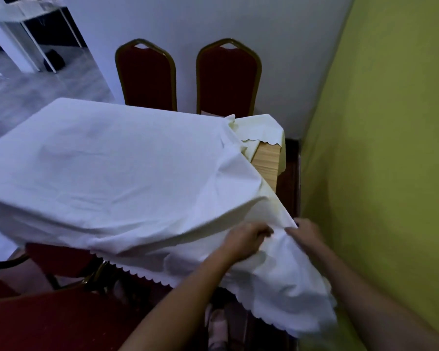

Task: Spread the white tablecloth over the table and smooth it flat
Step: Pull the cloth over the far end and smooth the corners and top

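Two hands: both bare, reaching from the lower edge of the view to the near right corner of the table, close together but not touching each other.
Left hand: fingers curled into a fist around a bunched fold of cloth, knuckles up.
Right hand: just right of the left, fingers and thumb pinched on the cloth's ridge where it rises to a peak; its forearm lies along the green wall.
White tablecloth: draped over most of the tabletop, lightly creased, with a raised billow along the near side; its scalloped hem hangs below the near edge, and the near right corner sags in loose folds under the hands.
Table: light wood, bare only in a strip at the far right, beside the white cloth's slanting edge.
Cream cloth: a second scalloped cloth, lying on the far right corner of the table, partly under the white one.
Far chairs: two red-backed chairs with gold frames, one at left and one at right, standing against the pale wall behind the table.
Near chairs: red seat at lower left; another red seat tucked partly under the hanging hem.
Green wall: fills the right side of the view.
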`<move>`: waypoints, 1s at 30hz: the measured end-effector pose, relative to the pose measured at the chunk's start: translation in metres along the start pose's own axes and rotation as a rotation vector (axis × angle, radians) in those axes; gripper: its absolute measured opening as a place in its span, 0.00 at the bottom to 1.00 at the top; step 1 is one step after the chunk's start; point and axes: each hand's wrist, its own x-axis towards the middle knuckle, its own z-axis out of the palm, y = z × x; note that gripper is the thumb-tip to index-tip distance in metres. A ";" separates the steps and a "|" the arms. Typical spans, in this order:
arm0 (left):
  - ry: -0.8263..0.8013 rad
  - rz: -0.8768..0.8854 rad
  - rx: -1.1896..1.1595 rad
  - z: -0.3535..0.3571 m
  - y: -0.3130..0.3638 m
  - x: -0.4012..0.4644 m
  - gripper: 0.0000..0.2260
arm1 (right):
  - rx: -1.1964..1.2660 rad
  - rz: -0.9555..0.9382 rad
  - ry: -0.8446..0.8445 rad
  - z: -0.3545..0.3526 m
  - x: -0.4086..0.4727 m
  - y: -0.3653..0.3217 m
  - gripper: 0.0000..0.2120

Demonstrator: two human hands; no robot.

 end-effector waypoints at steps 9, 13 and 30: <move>0.239 -0.456 0.299 -0.055 -0.058 0.039 0.25 | -0.396 0.316 -0.646 0.038 -0.058 0.094 0.18; -0.206 -0.468 0.299 -0.033 -0.071 0.037 0.29 | -0.427 0.305 -0.398 0.022 -0.034 0.086 0.12; -0.294 -0.141 0.484 -0.016 -0.104 0.066 0.37 | 0.504 0.370 0.169 0.022 0.046 -0.049 0.09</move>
